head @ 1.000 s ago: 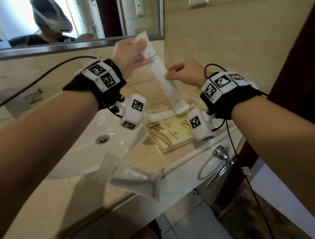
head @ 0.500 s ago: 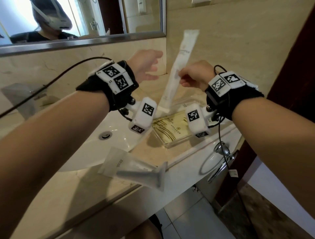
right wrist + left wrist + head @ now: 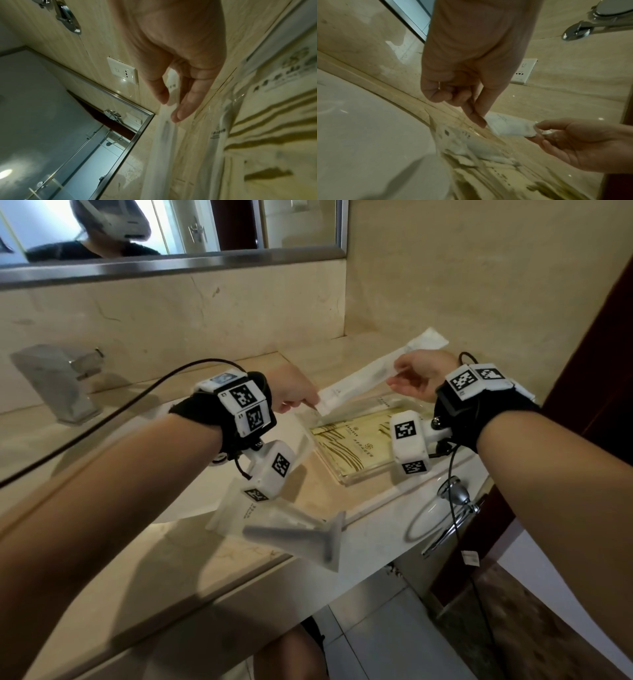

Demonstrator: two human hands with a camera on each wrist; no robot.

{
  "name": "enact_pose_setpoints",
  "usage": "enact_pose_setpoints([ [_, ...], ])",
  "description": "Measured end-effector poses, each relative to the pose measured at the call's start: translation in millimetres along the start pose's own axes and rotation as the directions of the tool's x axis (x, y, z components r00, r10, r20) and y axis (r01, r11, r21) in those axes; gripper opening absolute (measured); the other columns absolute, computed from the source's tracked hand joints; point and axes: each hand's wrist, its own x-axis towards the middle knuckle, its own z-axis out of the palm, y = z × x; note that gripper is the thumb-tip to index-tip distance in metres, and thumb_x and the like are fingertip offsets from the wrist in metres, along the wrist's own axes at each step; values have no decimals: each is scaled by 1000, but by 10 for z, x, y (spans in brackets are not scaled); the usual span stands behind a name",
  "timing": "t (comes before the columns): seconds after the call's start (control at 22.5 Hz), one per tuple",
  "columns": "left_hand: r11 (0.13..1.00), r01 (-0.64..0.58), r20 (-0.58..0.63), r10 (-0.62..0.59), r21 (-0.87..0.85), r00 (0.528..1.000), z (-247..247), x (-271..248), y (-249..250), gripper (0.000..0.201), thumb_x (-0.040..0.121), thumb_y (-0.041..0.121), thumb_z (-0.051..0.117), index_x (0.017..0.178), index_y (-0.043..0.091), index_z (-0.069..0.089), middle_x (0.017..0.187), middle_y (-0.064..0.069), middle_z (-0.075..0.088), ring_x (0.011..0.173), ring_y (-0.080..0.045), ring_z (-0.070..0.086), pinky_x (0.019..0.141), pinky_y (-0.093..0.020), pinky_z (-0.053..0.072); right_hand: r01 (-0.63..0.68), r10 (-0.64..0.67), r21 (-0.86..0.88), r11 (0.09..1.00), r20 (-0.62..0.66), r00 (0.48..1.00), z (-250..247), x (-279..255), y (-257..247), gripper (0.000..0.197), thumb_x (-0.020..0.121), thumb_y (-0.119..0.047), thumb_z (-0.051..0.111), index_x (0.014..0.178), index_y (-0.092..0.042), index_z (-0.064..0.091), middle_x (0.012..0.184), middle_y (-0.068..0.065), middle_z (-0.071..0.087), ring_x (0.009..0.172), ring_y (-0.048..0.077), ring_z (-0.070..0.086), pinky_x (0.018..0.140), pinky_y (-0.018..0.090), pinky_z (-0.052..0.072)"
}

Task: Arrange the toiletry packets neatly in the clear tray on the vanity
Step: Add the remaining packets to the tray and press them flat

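A long white packet (image 3: 363, 374) hangs low over the back of the clear tray (image 3: 368, 475). My left hand (image 3: 298, 402) pinches its near end between thumb and forefinger (image 3: 476, 119). My right hand (image 3: 407, 381) pinches it further along, with the far end sticking out behind. In the right wrist view the fingers (image 3: 181, 108) clamp the packet (image 3: 157, 148). Another long packet (image 3: 221, 135) lies in the tray over a yellow-patterned sheet (image 3: 356, 446). Two loose packets lie at the vanity's front edge, a flat one (image 3: 239, 508) and a razor one (image 3: 298, 537).
A chrome faucet (image 3: 58, 385) stands at the left above the white basin (image 3: 359, 135). A towel ring (image 3: 442, 515) hangs below the counter front. The side wall carries a socket (image 3: 523, 71). A mirror (image 3: 171, 227) runs along the back.
The long packet swung from upright in my right hand down to nearly level over the tray. My left hand took hold of its near end, and both hands dropped lower.
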Motion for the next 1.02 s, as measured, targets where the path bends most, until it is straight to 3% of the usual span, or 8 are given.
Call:
enact_pose_setpoints([
  [0.13,994,-7,-69,15,113,997,5,48,-70,6,84,3,63,81,8,61,66,-4,46,54,-14,37,40,-15,30,-104,107,-40,994,68,992,-28,96,31,32,97,-15,46,124,1,45,84,19,66,72,21,64,56,27,57],
  [0.22,987,-55,-87,68,153,994,27,129,-131,19,81,3,68,99,-3,69,82,-7,60,73,-17,52,54,-17,40,-167,169,-29,986,97,981,-36,165,57,47,96,-17,46,138,0,33,112,25,61,80,30,65,73,32,57],
  [0.4,969,-62,-78,83,240,994,32,171,-145,11,81,7,68,93,8,67,75,-5,57,58,-13,44,45,-15,36,-229,233,-41,973,124,965,23,215,97,55,96,-16,46,144,0,25,117,29,54,92,35,64,87,34,55],
  [0.62,954,-29,-122,69,299,990,26,217,-159,11,76,10,70,85,10,64,80,-9,51,56,-15,39,51,-25,31,-209,221,-88,974,155,963,67,156,95,57,97,-13,43,144,7,19,137,29,45,112,32,59,98,33,51],
  [0.71,931,-38,-112,84,362,990,41,209,-173,19,79,15,70,95,5,69,83,-9,57,65,-17,47,56,-26,37,-154,167,-89,984,161,973,28,84,75,41,97,-10,41,135,5,35,128,27,52,100,33,63,88,35,55],
  [0.8,896,-75,-140,150,437,979,50,189,-159,31,83,19,67,108,0,68,96,-8,61,85,-20,52,71,-28,42,-95,107,-80,992,159,982,-24,3,66,19,96,-7,43,111,1,51,109,20,59,88,28,62,71,34,55],
  [0.89,892,-191,-99,251,409,963,33,47,-88,26,87,18,60,109,4,67,98,-1,59,87,-16,51,72,-23,42,-43,61,-116,992,150,987,-85,-77,69,12,96,-9,46,89,-5,55,92,11,60,79,19,60,65,30,56],
  [1.02,817,-441,316,335,372,888,75,-362,-35,11,89,19,58,93,26,66,80,21,62,70,-5,49,59,-17,39,52,-12,-194,980,202,979,-127,-269,157,16,96,-9,46,83,-10,55,78,3,57,64,9,52,52,16,54],
])
